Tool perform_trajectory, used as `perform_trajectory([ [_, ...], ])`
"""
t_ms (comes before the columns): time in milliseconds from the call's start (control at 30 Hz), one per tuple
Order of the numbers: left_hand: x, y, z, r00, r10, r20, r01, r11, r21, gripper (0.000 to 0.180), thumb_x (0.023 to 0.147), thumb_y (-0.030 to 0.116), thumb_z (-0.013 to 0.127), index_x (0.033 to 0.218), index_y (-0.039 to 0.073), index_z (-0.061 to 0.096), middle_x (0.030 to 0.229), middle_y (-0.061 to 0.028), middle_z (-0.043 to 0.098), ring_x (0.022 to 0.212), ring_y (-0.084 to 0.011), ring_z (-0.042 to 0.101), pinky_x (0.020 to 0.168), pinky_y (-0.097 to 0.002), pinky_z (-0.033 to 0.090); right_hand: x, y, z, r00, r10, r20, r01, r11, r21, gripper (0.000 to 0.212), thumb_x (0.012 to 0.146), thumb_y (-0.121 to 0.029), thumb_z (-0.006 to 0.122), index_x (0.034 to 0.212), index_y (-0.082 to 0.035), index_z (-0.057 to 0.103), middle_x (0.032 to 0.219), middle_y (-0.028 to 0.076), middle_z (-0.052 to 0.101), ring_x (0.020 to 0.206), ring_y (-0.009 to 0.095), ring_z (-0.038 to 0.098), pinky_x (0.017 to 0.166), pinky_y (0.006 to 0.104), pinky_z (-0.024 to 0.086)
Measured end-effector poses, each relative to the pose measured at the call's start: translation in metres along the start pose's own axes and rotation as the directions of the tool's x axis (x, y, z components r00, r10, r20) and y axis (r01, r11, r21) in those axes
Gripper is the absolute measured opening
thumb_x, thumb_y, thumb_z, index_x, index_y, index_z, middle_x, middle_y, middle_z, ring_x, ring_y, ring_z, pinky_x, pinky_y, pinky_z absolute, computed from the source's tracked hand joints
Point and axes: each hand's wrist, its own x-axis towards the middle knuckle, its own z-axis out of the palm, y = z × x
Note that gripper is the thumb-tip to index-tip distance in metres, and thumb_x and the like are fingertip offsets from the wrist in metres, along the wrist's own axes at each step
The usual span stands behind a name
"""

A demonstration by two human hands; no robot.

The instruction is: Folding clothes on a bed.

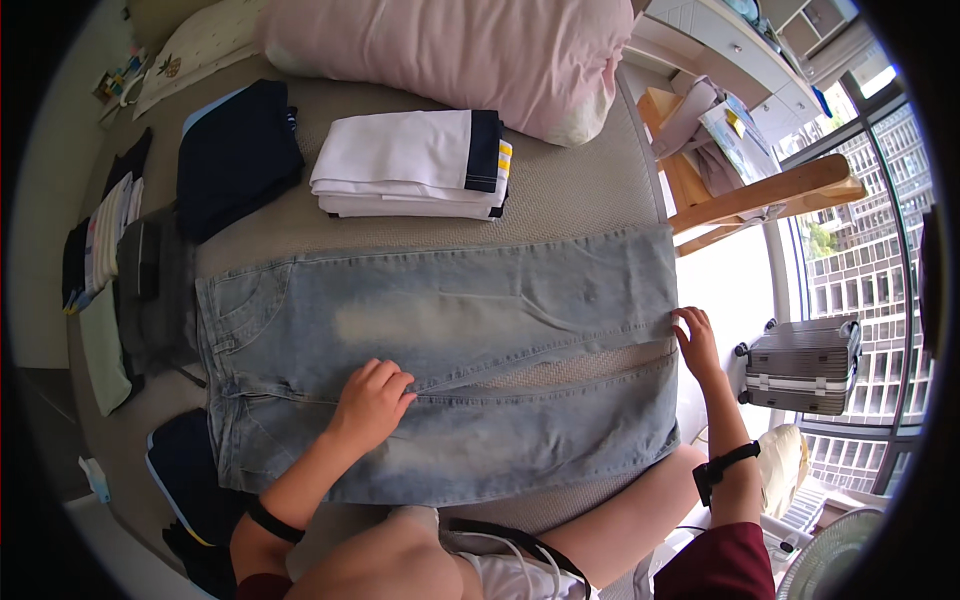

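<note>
A pair of faded blue jeans (450,300) lies spread across the bed, waistband to the left and leg hems to the right. My left hand (374,402) is at the crotch with bent fingers closed on the denim by the inner seam. At the hem of the far leg, my right hand (697,340) pinches the edge near the inseam. Between the two legs a strip of bed shows. Beyond the jeans sits a folded white garment stack (400,165) with a navy band, and a folded navy garment (240,155) lies left of it.
A pink quilt (450,50) is bunched at the far side of the grey bed (575,190). More folded clothes (110,230) and a dark grey garment (160,290) line the left. Navy clothing (190,470) lies near left. Right are a wooden chair (770,195) and a grey suitcase (805,365).
</note>
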Motion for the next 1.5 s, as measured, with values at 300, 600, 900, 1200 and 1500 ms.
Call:
perform_trajectory([
  [300,-0.001,-0.003,0.017,0.998,-0.033,-0.055,0.035,0.999,0.035,0.015,0.072,0.005,0.069,0.082,0.005,0.058,0.083,-0.0071,0.055,0.079,-0.0264,0.054,0.07,-0.0365,0.047,0.009,0.009,-0.006,0.992,0.02,0.125,-0.016,0.999,-0.034,0.015,0.078,-0.004,0.063,0.093,-0.003,0.061,0.095,0.012,0.063,0.096,0.031,0.057,0.087,0.039,0.046],
  [600,0.003,0.007,-0.002,0.968,-0.075,-0.24,0.044,0.99,-0.135,0.012,0.075,0.0,0.064,0.08,0.003,0.054,0.082,-0.0099,0.054,0.08,-0.0286,0.053,0.069,-0.038,0.044,0.008,0.01,-0.016,0.991,-0.074,-0.114,0.066,0.996,-0.066,0.013,0.073,-0.001,0.058,0.086,-0.001,0.057,0.085,0.014,0.062,0.084,0.032,0.059,0.075,0.0398,0.049],
  [900,-0.001,-0.005,-0.003,0.928,-0.294,-0.228,0.179,0.89,-0.42,0.007,0.086,0.001,0.054,0.086,-0.001,0.048,0.083,-0.0119,0.053,0.071,-0.0287,0.051,0.066,-0.0366,0.042,0.024,-0.005,-0.059,0.969,-0.157,-0.191,0.18,0.978,0.109,0.014,0.067,0.005,0.057,0.08,0.003,0.055,0.082,0.015,0.06,0.078,0.029,0.061,0.074,0.0355,0.049],
  [1200,-0.005,-0.029,-0.024,0.938,0.218,-0.27,-0.223,0.975,0.013,0.031,0.079,0.03,0.069,0.077,0.004,0.052,0.066,-0.009,0.056,0.054,-0.0285,0.055,0.049,-0.0372,0.043,0.018,-0.011,-0.106,0.994,-0.084,0.074,0.052,0.929,0.366,0.017,0.065,0.01,0.051,0.08,0.003,0.053,0.073,0.01,0.055,0.074,0.017,0.055,0.074,0.0287,0.047],
  [1500,-0.006,-0.009,-0.032,0.993,0.108,-0.058,-0.113,0.988,-0.107,0.019,0.076,0.02,0.071,0.075,0.005,0.061,0.062,-0.0086,0.053,0.055,-0.0285,0.054,0.051,-0.0368,0.043,-0.008,0.002,-0.084,0.997,0.019,0.069,-0.046,0.909,0.414,0.02,0.073,0.011,0.05,0.09,0.0,0.05,0.085,0.011,0.054,0.078,0.018,0.055,0.072,0.034,0.046],
])
